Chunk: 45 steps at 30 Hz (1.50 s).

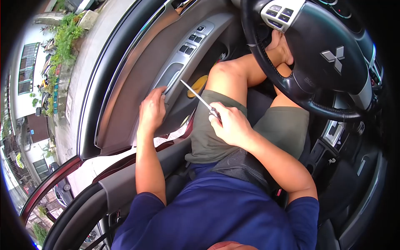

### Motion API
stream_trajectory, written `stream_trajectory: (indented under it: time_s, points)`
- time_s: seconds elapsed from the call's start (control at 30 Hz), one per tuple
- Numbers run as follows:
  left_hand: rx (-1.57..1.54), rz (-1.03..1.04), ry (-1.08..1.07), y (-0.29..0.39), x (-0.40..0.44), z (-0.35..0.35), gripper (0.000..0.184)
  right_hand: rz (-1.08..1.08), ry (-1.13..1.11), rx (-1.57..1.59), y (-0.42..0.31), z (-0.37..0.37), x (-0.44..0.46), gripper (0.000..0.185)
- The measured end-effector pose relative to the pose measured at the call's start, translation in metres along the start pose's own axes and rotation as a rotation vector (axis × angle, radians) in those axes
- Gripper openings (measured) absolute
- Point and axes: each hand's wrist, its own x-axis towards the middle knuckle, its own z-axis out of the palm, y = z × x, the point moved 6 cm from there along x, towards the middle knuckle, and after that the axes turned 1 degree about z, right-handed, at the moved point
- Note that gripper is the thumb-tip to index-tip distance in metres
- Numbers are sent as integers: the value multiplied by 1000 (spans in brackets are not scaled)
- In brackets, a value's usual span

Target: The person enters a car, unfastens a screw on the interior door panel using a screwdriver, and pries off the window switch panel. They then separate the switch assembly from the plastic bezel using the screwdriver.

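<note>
My right hand (228, 123) is closed round the dark handle of a screwdriver (196, 94), above my lap. Its long metal shaft points up and left, with the tip near the silver door handle trim. On the car door, my left hand (153, 109) has its fingers bent at the lower end of the grey pull-handle recess (168, 77). A small grey piece shows at those fingertips, too small to make out. Farther up the same armrest, the silver window switch panel (193, 44) sits in place.
The steering wheel (308, 62) stands in front of my bent legs. A yellow object (197, 86) lies in the door pocket. The centre console (329, 139) is at the right. Beyond the open door are a road, plants and buildings.
</note>
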Motion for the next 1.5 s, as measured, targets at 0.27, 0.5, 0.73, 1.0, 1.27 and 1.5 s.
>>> stream_trajectory:
  time_s: [0.27,0.5,0.73,1.0,1.27,1.5]
  points:
    - [-17,17,16,-3,-1,1,27,51,8,-97,-6,-3,12,25]
    - [169,26,-86,9,10,-9,27,36,131,-247,1,16,4,30]
    - [96,53,-76,19,47,16,30,-15,120,-130,3,15,5,31]
    - [34,-174,21,17,46,23,31,-73,85,-330,-35,-9,19,41]
    - [81,-209,157,20,40,33,29,-86,119,-287,20,35,6,53]
    - [45,-177,312,8,33,47,28,-94,154,-202,8,-8,4,49]
